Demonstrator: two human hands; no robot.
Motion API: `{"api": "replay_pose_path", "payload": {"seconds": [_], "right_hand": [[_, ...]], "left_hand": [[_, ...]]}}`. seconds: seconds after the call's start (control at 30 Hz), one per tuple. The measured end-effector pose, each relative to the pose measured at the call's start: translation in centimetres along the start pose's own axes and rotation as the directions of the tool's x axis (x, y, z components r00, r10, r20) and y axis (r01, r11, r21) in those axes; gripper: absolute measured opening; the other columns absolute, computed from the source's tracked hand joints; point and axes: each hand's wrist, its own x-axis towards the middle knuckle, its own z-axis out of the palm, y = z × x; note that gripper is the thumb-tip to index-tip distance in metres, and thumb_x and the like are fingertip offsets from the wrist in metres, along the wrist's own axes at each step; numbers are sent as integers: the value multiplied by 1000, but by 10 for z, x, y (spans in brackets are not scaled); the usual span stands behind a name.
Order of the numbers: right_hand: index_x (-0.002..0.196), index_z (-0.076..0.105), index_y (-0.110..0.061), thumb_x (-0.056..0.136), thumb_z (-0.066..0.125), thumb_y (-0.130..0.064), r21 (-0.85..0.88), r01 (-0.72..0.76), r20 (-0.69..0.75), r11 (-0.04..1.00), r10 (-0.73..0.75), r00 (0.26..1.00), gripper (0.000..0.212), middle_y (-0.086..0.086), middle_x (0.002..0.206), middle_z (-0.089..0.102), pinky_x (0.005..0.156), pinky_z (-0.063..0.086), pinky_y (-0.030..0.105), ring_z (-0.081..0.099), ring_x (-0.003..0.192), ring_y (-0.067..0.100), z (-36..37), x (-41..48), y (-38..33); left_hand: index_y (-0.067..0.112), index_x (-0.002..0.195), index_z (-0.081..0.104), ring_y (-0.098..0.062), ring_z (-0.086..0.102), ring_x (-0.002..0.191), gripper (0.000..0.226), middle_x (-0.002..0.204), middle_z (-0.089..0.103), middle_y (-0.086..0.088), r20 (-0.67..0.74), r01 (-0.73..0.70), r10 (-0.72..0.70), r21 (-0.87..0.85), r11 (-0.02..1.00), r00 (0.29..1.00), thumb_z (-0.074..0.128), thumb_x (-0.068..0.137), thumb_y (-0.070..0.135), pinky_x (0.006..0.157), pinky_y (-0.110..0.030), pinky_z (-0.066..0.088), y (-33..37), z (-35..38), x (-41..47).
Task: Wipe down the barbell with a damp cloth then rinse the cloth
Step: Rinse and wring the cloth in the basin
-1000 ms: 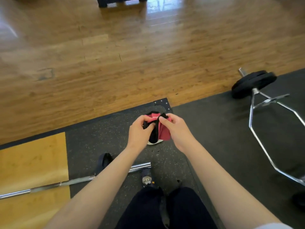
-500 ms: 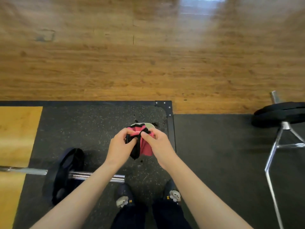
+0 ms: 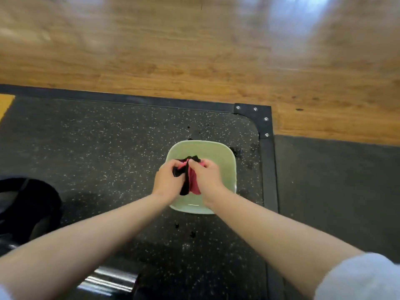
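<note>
At the far left edge a black weight plate (image 3: pixel 26 211) sits on the speckled rubber mat (image 3: pixel 97 148), and the shiny steel end of the barbell (image 3: pixel 108 280) shows at the bottom, partly hidden under the left forearm. Toward the middle, the left hand (image 3: pixel 167 180) has its fingers curled round a bunched pink and black cloth (image 3: pixel 191 182), which is held over a pale green, square-cornered bowl (image 3: pixel 229 156) standing on the mat. The right hand (image 3: pixel 205 177) grips the same cloth from the other side, thumb and fingers pinched into the folds, the two hands close together. Dark wet spots dot the mat around the bowl. Further right, a black bolted corner frame (image 3: pixel 264 118) borders the mat, with a plain dark mat (image 3: pixel 335 180) beyond it and wood floor (image 3: pixel 194 50) behind.
</note>
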Motion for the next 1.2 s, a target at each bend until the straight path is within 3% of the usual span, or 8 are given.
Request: {"api": "replay_pose_path", "payload": {"seconds": [0.2, 0.43, 0.63, 0.8, 0.9, 1.0, 1.1, 1.2], "right_hand": [[72, 56, -13, 92, 58, -20, -275, 267, 106, 924, -247, 963, 21, 2, 68, 56, 65, 40, 31, 53, 70, 19, 3, 88, 48], [79, 53, -18, 105, 29, -35, -481, 188, 188, 856, -109, 976, 40, -2, 75, 54, 67, 37, 31, 48, 70, 13, -19, 72, 45], [99, 61, -15, 89, 58, -4, -779, 310, 270, 545, -154, 950, 14, 3, 92, 64, 68, 47, 26, 59, 83, 21, -42, 100, 45], [115, 48, -10, 88, 56, -6, -936, 330, 319, 120, -104, 942, 28, 8, 101, 61, 67, 46, 32, 59, 89, 27, -52, 96, 36], [129, 35, -6, 90, 54, -9, -946, 316, 320, -64, -58, 946, 43, 7, 94, 58, 61, 45, 33, 55, 76, 24, -47, 98, 36], [124, 34, -7, 89, 54, -6, -946, 292, 314, -140, -185, 931, 40, 5, 85, 53, 53, 38, 32, 50, 66, 21, -56, 100, 28], [115, 43, -12, 90, 52, -5, -864, 463, 503, -196, -333, 798, 27, 5, 107, 52, 64, 43, 35, 54, 93, 25, -63, 101, 27], [119, 53, -16, 95, 47, -11, -731, 615, 682, -297, -282, 674, 25, 4, 118, 48, 79, 46, 34, 46, 111, 22, -62, 105, 40]], "left_hand": [[8, 115, 52, -20, 56, 98, 31, 105, 61, -4, 153, -123, 92, 209, 970, 984, 59, 85, 4, 76, -25, 39, -75, 49, 64], [10, 119, 49, -29, 55, 108, 37, 116, 57, -13, 203, -120, 61, 290, 950, 977, 55, 84, 3, 89, -34, 43, -78, 62, 57], [15, 139, 24, -29, 63, 89, 68, 107, 62, -14, 282, -182, 93, 308, 934, 955, 59, 82, 2, 73, -36, 51, -78, 65, 70], [30, 150, -3, -27, 57, 77, 90, 121, 40, -14, 365, -378, 148, 712, 592, 919, 54, 86, 3, 65, -38, 49, -76, 57, 51], [23, 147, 10, -27, 51, 89, 81, 127, 33, -15, 336, -413, 246, 805, 427, 909, 52, 83, -3, 69, -34, 44, -73, 54, 51], [11, 120, 39, -27, 47, 90, 64, 110, 48, -14, 363, -528, 546, 831, 177, 755, 69, 63, 3, 69, -33, 37, -82, 49, 60], [9, 91, 60, -27, 48, 85, 42, 94, 58, -10, 523, -631, 595, 775, -34, 610, 75, 52, 10, 71, -35, 39, -84, 48, 65], [9, 103, 64, -24, 55, 93, 35, 101, 58, -6, 658, -729, 493, 681, -68, 569, 68, 69, 15, 78, -34, 47, -79, 52, 61]]}}
